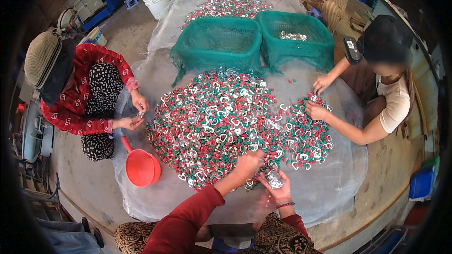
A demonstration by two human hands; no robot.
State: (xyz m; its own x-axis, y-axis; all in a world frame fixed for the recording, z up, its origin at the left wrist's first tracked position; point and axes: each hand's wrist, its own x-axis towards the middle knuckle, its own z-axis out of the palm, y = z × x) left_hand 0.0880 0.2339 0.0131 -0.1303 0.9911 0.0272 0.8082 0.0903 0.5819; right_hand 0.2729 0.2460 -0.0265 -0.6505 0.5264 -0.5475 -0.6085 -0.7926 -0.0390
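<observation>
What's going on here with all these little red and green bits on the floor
People sit around a big pile of red, green and silvery pieces on a plastic sheet. The wearer's left hand reaches into the pile; the right hand cups a few silvery pieces. Two co-workers pick at the pile's edges. Two green baskets stand behind it, and a red scoop lies beside it.

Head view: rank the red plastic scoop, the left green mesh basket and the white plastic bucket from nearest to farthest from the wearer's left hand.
From the left hand:
1. Red plastic scoop, to its left on the sheet.
2. Left green mesh basket, beyond the pile.
3. White plastic bucket, far upper left.
</observation>
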